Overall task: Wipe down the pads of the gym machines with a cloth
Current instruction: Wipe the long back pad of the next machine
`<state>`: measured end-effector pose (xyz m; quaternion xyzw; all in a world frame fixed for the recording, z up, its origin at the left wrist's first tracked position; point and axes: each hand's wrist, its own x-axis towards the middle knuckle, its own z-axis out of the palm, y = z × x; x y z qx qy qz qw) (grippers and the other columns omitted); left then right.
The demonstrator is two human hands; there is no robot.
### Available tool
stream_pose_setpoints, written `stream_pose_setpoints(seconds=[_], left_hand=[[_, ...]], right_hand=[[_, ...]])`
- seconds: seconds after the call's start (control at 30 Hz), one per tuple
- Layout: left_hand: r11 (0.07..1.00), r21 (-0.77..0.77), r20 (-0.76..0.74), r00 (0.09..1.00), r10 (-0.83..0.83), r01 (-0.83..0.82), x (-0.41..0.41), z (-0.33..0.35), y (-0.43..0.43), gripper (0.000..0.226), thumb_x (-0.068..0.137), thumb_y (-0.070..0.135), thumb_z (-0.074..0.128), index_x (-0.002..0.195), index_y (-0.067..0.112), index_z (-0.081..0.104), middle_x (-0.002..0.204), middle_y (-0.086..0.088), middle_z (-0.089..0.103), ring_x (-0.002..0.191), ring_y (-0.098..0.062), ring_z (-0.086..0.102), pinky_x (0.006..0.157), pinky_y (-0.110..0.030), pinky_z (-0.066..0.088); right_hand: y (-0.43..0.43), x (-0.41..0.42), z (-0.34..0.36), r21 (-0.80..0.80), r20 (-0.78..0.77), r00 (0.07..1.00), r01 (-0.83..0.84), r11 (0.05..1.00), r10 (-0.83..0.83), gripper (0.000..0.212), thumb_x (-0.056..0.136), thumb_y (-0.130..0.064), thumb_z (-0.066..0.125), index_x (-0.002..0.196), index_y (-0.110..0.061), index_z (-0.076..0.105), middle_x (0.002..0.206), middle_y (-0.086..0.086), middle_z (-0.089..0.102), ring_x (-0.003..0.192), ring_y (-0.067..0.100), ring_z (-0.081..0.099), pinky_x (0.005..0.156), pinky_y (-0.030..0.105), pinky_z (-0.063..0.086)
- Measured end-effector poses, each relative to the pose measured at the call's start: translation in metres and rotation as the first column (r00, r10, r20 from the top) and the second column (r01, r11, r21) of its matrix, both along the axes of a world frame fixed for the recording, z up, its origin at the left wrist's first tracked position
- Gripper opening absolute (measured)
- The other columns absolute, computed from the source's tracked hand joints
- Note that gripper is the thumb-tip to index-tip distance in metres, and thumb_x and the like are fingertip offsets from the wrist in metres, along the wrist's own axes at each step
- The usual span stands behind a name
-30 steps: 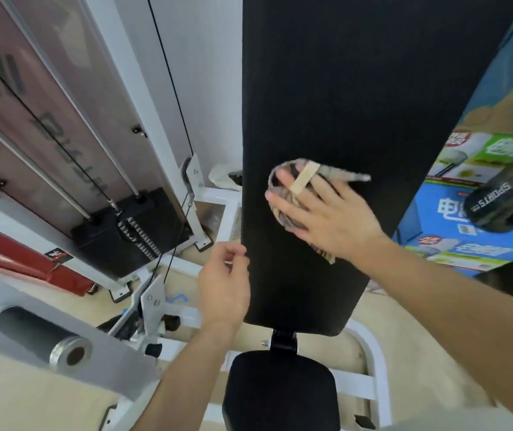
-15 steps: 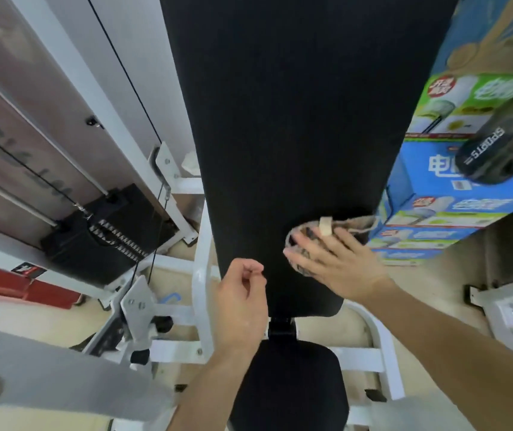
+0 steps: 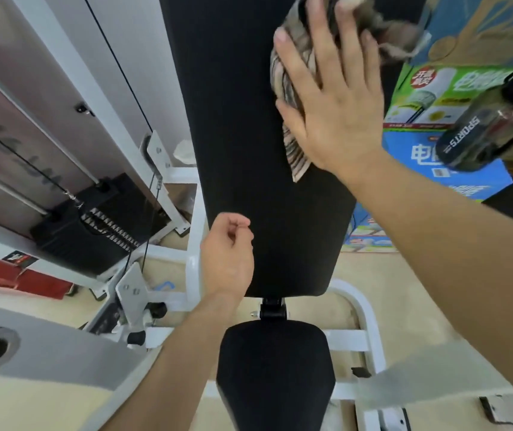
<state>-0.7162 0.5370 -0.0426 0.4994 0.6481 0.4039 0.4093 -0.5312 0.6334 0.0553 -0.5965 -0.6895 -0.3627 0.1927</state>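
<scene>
Nearest the camera, below the back pad (image 3: 267, 169), the small seat pad (image 3: 275, 371) is seen, untouched by either hand. The left hand (image 3: 227, 256) is held at the back pad's lower left edge, fingers (image 3: 242, 223) curled loosely inward and gripping nothing; whether the edge is actually touched cannot be told. Further up, on the back pad's upper right part, the cloth (image 3: 292, 88) is pressed flat under the right hand (image 3: 330, 98), fingers (image 3: 319, 35) spread open and laid over it rather than closed round it. The back pad's long axis runs from near to far, and most of its unwiped-looking length lies below and left of the cloth, so a stroke down that axis by the right hand is judged the likely next move. The cloth's far end is blurred and cut off at the frame top, as is the back pad's top. Right of the back pad, a dark bottle (image 3: 491, 126) and printed boxes (image 3: 435, 98) are noted.
</scene>
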Motion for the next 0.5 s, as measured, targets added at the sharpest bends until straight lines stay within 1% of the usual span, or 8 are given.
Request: stream_pose_setpoints(seconds=[0.03, 0.1, 0.17, 0.23, 0.3, 0.37, 0.43, 0.5], left_hand=[[1.000, 0.005, 0.029, 0.999, 0.025, -0.025, -0.001, -0.003, 0.003, 0.021, 0.095, 0.009, 0.050, 0.089, 0.026, 0.061, 0.078, 0.002, 0.066, 0.066, -0.008, 0.062, 0.063, -0.017, 0.052], [0.996, 0.000, 0.073, 0.993, 0.090, -0.091, -0.007, -0.019, 0.001, 0.024, 0.096, 0.008, 0.049, 0.086, 0.026, 0.061, 0.077, 0.002, 0.065, 0.068, -0.011, 0.062, 0.065, -0.020, 0.052], [0.990, -0.006, 0.069, 0.987, 0.142, -0.142, -0.018, -0.048, -0.010, 0.025, 0.095, 0.007, 0.049, 0.085, 0.027, 0.060, 0.073, 0.003, 0.063, 0.066, -0.010, 0.060, 0.065, -0.024, 0.052], [0.987, 0.010, 0.006, 0.987, 0.159, -0.159, -0.032, -0.083, -0.025, 0.026, 0.094, 0.007, 0.050, 0.084, 0.029, 0.059, 0.070, 0.006, 0.062, 0.064, -0.010, 0.058, 0.064, -0.028, 0.052], [0.984, 0.016, -0.035, 0.983, 0.179, -0.179, -0.046, -0.119, -0.037, 0.027, 0.092, 0.006, 0.051, 0.084, 0.030, 0.059, 0.070, 0.006, 0.063, 0.065, -0.013, 0.058, 0.065, -0.032, 0.051], [0.979, 0.001, -0.058, 0.978, 0.202, -0.202, -0.057, -0.152, -0.045, 0.026, 0.090, 0.008, 0.051, 0.083, 0.032, 0.058, 0.073, 0.007, 0.063, 0.068, -0.016, 0.060, 0.068, -0.037, 0.053], [0.972, -0.039, -0.069, 0.971, 0.228, -0.231, -0.064, -0.177, -0.052, 0.026, 0.091, 0.009, 0.051, 0.083, 0.032, 0.058, 0.076, 0.010, 0.063, 0.071, -0.015, 0.060, 0.072, -0.041, 0.056], [0.963, -0.077, -0.080, 0.964, 0.252, -0.258, -0.069, -0.193, -0.060, 0.027, 0.092, 0.007, 0.051, 0.083, 0.031, 0.058, 0.075, 0.009, 0.063, 0.070, -0.014, 0.060, 0.073, -0.044, 0.057]], right_hand=[[0.001, -0.003, -0.004, 0.038, -0.019, 1.000, 0.017, 0.999, -0.017, 0.059, 0.103, -0.045, 0.039, 0.159, -0.028, 0.030, 0.163, 0.015, 0.032, 0.148, 0.041, 0.031, 0.120, 0.055, 0.024], [-0.008, -0.011, -0.041, 0.054, 0.002, 1.000, 0.004, 0.999, -0.004, 0.057, 0.103, -0.041, 0.042, 0.157, -0.025, 0.035, 0.160, 0.016, 0.037, 0.147, 0.042, 0.034, 0.120, 0.055, 0.024], [-0.025, -0.026, -0.103, 0.022, 0.095, 0.991, -0.099, 0.995, 0.096, 0.052, 0.104, -0.039, 0.044, 0.154, -0.025, 0.041, 0.158, 0.013, 0.041, 0.145, 0.040, 0.038, 0.119, 0.053, 0.027], [-0.044, -0.044, -0.170, -0.050, 0.158, 0.964, -0.206, 0.977, 0.212, 0.052, 0.103, -0.038, 0.047, 0.153, -0.027, 0.043, 0.160, 0.009, 0.036, 0.147, 0.035, 0.035, 0.121, 0.050, 0.023], [-0.057, -0.070, -0.228, -0.122, 0.200, 0.944, -0.242, 0.963, 0.262, 0.058, 0.100, -0.035, 0.049, 0.156, -0.029, 0.036, 0.165, 0.004, 0.028, 0.148, 0.030, 0.027, 0.124, 0.046, 0.012], [-0.068, -0.100, -0.277, -0.188, 0.242, 0.926, -0.249, 0.950, 0.291, 0.064, 0.097, -0.029, 0.048, 0.158, -0.029, 0.030, 0.164, 0.000, 0.021, 0.146, 0.028, 0.026, 0.124, 0.044, 0.006], [-0.082, -0.119, -0.316, -0.282, 0.319, 0.880, -0.266, 0.922, 0.351, 0.068, 0.095, -0.024, 0.044, 0.160, -0.027, 0.025, 0.164, 0.001, 0.014, 0.141, 0.028, 0.026, 0.121, 0.046, 0.009], [-0.100, -0.116, -0.348, -0.368, 0.408, 0.821, -0.253, 0.895, 0.400, 0.071, 0.094, -0.018, 0.036, 0.162, -0.022, 0.012, 0.166, 0.004, 0.007, 0.145, 0.028, 0.019, 0.118, 0.046, 0.012]])
